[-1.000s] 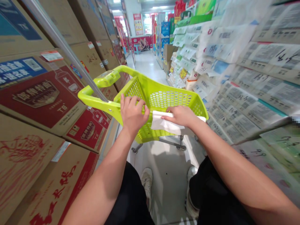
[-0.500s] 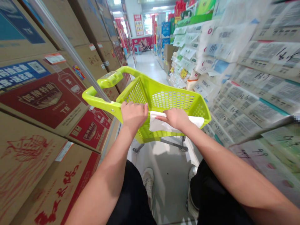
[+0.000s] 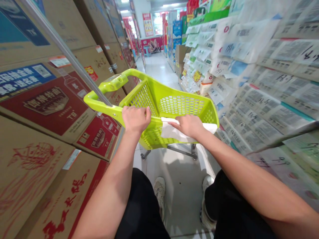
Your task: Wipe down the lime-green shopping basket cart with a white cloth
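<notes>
A small lime-green shopping cart [image 3: 184, 104] stands sideways before me, its handle end to the left. My left hand [image 3: 136, 118] is closed over the near rim of its basket, close to the handle. Further right along that rim, my right hand [image 3: 189, 126] presses a white cloth [image 3: 169, 129] around the edge. The cloth is draped over the rim and hangs down the outer side, partly hidden under the hand. A grey metal pole [image 3: 67, 53] rises from the handle end toward the upper left.
Stacked cardboard cartons [image 3: 59, 103] line the left side closely. On the right, shelves hold packs of tissue [image 3: 271, 96] with handwritten prices. A tiled aisle [image 3: 161, 71] runs ahead between displays. My shoes [image 3: 159, 192] are on the floor below the cart.
The cart has shifted slightly left, and my left hand has moved left with it. My right hand stays on the cloth, now a little nearer the basket's right end.
</notes>
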`<state>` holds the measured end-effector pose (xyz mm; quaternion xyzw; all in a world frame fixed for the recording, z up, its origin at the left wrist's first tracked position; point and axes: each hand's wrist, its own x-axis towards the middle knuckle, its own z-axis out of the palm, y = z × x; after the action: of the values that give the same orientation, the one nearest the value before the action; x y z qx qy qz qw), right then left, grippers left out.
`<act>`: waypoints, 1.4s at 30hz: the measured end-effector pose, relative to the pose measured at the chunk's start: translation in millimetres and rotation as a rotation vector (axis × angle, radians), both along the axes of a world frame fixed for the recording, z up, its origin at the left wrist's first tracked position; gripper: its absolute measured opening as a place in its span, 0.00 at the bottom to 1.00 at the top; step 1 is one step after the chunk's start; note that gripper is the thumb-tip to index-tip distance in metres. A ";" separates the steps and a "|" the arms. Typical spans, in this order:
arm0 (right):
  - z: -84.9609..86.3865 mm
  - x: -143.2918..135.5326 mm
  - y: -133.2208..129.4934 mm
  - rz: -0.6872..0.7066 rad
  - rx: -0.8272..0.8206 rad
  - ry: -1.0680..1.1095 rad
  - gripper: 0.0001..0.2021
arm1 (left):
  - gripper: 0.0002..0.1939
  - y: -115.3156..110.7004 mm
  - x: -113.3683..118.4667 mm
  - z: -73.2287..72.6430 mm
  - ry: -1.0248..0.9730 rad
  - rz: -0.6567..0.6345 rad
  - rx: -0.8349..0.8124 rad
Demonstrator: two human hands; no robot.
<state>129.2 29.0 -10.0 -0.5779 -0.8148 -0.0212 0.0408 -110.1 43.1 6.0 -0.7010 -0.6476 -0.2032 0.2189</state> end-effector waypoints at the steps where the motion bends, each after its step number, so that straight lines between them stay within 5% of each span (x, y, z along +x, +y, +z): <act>1: -1.1 9.5 -0.2 -0.009 -0.016 -0.011 0.41 | 0.32 1.1 -2.6 -0.6 -0.002 0.004 0.011; 9: -6.1 50.7 6.9 -0.091 -0.057 -0.054 0.37 | 0.31 -2.1 5.3 -0.8 0.015 -0.019 0.033; 22: 11.5 -31.0 3.0 0.085 -0.007 0.128 0.36 | 0.29 -26.3 42.5 -0.7 0.012 -0.122 0.000; 35: 3.1 41.3 -5.8 0.057 -0.166 0.036 0.29 | 0.26 -6.8 17.4 1.4 -0.038 -0.034 0.050; 42: 0.3 33.9 -7.7 -0.008 -0.027 0.015 0.30 | 0.25 -11.4 32.0 -6.3 -0.008 -0.106 0.077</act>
<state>163.1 21.4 -9.7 -0.5818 -0.8124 -0.0062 0.0392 -78.1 31.7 -0.4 -0.7245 -0.6023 -0.2420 0.2320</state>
